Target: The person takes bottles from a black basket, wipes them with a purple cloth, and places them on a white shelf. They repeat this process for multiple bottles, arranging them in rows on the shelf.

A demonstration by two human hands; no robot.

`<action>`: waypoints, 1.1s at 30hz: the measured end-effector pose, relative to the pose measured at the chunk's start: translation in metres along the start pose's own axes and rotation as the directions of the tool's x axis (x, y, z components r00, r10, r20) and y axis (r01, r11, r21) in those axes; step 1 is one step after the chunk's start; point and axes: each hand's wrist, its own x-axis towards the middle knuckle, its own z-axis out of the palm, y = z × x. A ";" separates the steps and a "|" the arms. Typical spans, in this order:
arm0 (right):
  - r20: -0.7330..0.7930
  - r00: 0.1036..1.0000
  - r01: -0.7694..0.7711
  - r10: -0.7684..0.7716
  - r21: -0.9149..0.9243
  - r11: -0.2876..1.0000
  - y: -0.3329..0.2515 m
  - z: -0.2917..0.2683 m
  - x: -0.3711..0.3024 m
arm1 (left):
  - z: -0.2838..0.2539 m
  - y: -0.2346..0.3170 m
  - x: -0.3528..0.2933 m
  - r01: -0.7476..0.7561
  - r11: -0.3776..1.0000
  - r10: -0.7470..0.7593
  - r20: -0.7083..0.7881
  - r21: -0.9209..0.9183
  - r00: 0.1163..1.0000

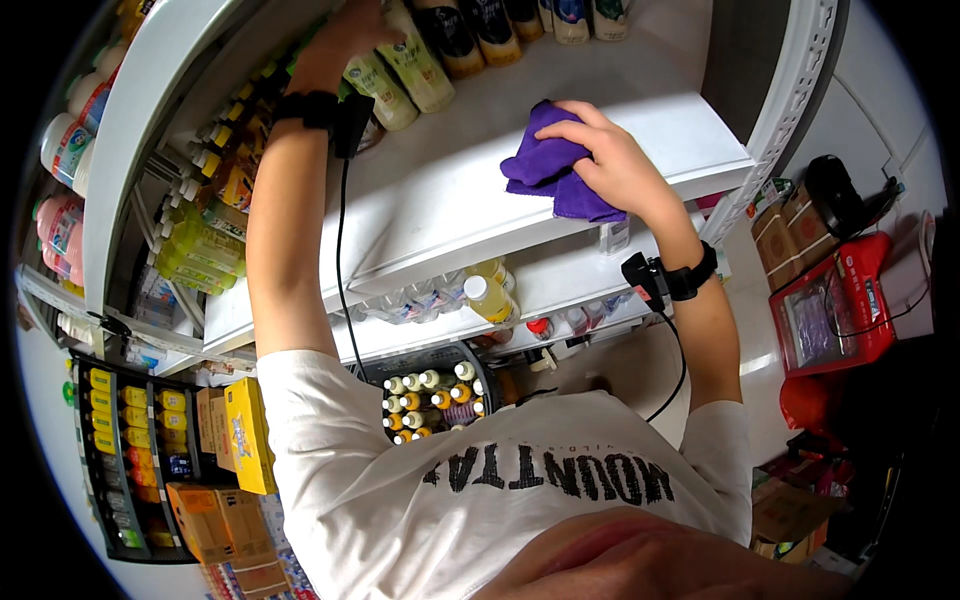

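My right hand (610,155) is closed on a bunched purple cloth (550,165), which rests on the white shelf (450,190) near its front edge. Farther up and to the left, my left hand (345,45) reaches in among bottles at the back of the shelf. It is beside pale green bottles (418,65), one of which leans. That hand is dark and blurred at the picture's upper edge, so its grip does not show clearly. Each wrist wears a black band with a small device and a cable.
Dark-labelled bottles (450,35) stand along the back of the shelf. Yellow-capped bottles (205,235) line the left side. Below are a lower shelf with a yellow bottle (490,298) and a dark crate (480,362) of bottles. A red case (870,310) lies at right.
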 end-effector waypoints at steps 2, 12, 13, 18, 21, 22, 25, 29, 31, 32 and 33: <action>-0.008 1.000 -0.014 0.014 -0.021 1.000 0.002 -0.001 -0.001 | -0.008 0.022 -0.004 0.005 1.000 -0.005 -0.041 0.016 0.999; -0.007 0.990 0.143 -0.144 -0.085 0.986 -0.028 0.025 0.001 | -0.105 0.108 -0.168 0.035 0.995 -0.044 -0.097 -0.091 0.994; -0.015 0.976 0.214 -0.215 -0.049 0.976 -0.037 0.037 0.002 | -0.104 0.114 -0.191 -0.038 0.993 0.018 -0.173 -0.114 0.985; 0.035 0.865 0.477 -0.500 0.251 0.842 -0.096 0.105 -0.016 | -0.128 0.163 -0.306 0.005 0.993 -0.021 -0.138 -0.117 0.990; 0.088 0.821 0.513 -0.563 0.316 0.798 -0.107 0.146 -0.045 | -0.099 0.159 -0.373 0.107 0.945 -0.135 -0.070 -0.309 0.988; 0.160 0.791 0.516 -0.590 0.341 0.785 -0.114 0.158 -0.053 | -0.093 0.158 -0.404 0.206 0.910 -0.218 0.008 -0.360 0.976; 0.364 0.686 0.475 -0.629 0.431 0.767 -0.119 0.193 -0.064 | -0.071 0.159 -0.481 0.507 0.732 -0.416 0.290 -0.455 0.862; 0.522 0.627 0.351 -0.578 0.474 0.808 -0.116 0.250 -0.083 | 0.024 0.150 -0.611 0.797 0.467 -0.587 0.541 -0.382 0.603; 0.575 0.611 0.291 -0.544 0.477 0.830 -0.117 0.274 -0.096 | 0.092 0.142 -0.686 0.848 0.337 -0.577 0.623 -0.409 0.529; 0.588 0.602 0.279 -0.540 0.479 0.832 -0.114 0.285 -0.100 | 0.111 0.145 -0.705 0.888 0.370 -0.553 0.704 -0.273 0.446; 0.602 0.598 0.266 -0.530 0.474 0.839 -0.113 0.293 -0.105 | 0.130 0.148 -0.720 0.900 0.413 -0.524 0.772 -0.139 0.360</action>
